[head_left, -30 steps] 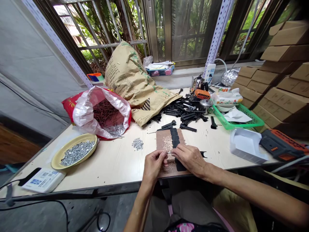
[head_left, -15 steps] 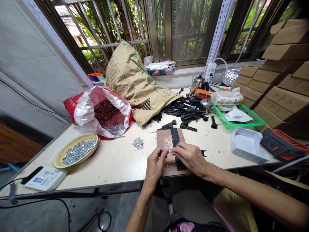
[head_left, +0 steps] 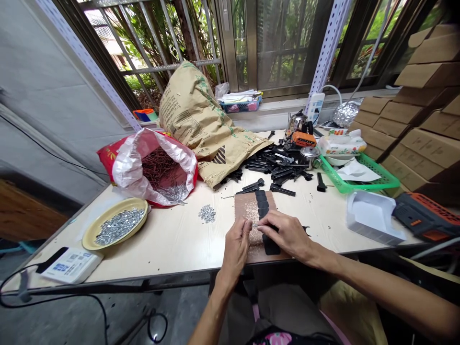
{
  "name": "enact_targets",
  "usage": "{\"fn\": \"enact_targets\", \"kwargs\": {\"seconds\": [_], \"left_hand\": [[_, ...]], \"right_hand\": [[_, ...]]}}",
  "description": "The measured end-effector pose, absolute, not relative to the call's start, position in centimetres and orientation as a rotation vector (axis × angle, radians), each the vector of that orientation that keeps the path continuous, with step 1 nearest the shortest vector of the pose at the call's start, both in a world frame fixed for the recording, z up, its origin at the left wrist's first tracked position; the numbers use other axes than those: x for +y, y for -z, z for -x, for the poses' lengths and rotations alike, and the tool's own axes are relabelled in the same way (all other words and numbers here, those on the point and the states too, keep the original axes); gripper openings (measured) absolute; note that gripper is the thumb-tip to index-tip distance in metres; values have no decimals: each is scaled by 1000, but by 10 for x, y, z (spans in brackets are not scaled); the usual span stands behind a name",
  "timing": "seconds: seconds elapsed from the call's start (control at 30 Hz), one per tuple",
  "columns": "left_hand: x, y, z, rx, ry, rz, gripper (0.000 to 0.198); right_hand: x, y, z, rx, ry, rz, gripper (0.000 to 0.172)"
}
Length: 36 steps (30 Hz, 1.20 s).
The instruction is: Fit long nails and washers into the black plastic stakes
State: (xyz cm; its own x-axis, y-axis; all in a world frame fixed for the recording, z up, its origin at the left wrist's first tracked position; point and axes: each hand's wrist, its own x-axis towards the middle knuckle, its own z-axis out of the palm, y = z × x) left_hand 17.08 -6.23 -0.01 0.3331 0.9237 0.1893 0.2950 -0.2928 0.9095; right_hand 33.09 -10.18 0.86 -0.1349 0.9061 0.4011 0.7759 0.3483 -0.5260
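Note:
Between the fingertips of both hands is a thin, short, screw-like piece (head_left: 255, 225); its exact kind is too small to tell. My left hand (head_left: 237, 239) is closed in a pinch at its left end. From the other side, my right hand (head_left: 283, 235) pinches its right end. Both hands are over a brown board (head_left: 240, 203) that carries light crumbs and a strip of black rounded pieces (head_left: 262, 203). A black forked part (head_left: 306, 230) lies just beyond my right hand, partly hidden. Left of the board is a small pile of shiny metal bits (head_left: 207, 213).
A yellow dish (head_left: 87, 239) of metal bits and a red-and-white bag (head_left: 122, 165) of brown screws stand left. Behind are a big paper sack (head_left: 194, 115) and heaped black parts (head_left: 276, 163). A green basket (head_left: 390, 184), white tray (head_left: 373, 225) and stacked cartons (head_left: 424, 148) occupy the right.
My fingertips have drawn slightly apart, so more of the thin piece shows between them. The whole view has shifted a little; the things on the table look unmoved.

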Motion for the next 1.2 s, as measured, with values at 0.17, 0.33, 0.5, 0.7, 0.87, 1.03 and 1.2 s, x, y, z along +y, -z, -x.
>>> {"fn": "enact_targets", "kwargs": {"seconds": [0.17, 0.33, 0.5, 0.7, 0.87, 1.03, 1.2], "left_hand": [[-61, 7, -171, 1054, -832, -1396, 39], [-62, 12, -172, 923, -730, -1080, 42], [-61, 12, -171, 961, -809, -1136, 40], [-61, 12, -169, 954, -770, -1128, 37], [-60, 10, -167, 932, -749, -1094, 36], [-58, 8, -164, 932, -720, -1109, 37], [-58, 9, -164, 915, -721, -1109, 36]], "right_hand": [[-100, -3, -330, -2083, 241, 1390, 20], [-99, -6, -333, -2227, 564, 1224, 25], [-95, -8, -334, -2216, 547, 1298, 23], [-94, -5, -334, -2218, 521, 1323, 21], [-95, -6, -336, -2240, 541, 1312, 22], [-96, -6, -336, -2222, 525, 1322, 22], [-96, -5, -336, -2210, 506, 1361, 20]]}}
